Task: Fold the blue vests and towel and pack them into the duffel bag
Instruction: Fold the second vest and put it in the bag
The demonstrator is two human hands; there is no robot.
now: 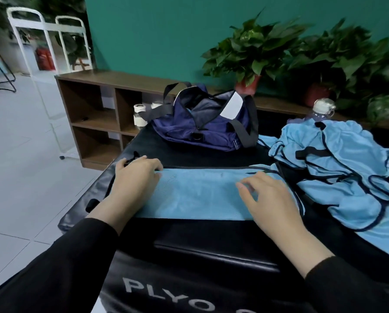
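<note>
Blue vest (198, 195), folded into a strip, lies flat on the black worktop (211, 240), long axis left-right, between both hands. Left hand (137, 177) rests on its left end, fingers loosely curled over the far edge, possibly pinching; can't tell. Right hand (268, 197) presses flat on the right end, fingers spread, released. Duffel (202, 123) sits open beyond the vest, slightly nearer the left hand. Unfolded pile (347, 172) lies right. Likely next: fold ends inward.

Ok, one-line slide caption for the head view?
Both hands flatten a folded blue vest; open duffel bag waits behind.
</note>
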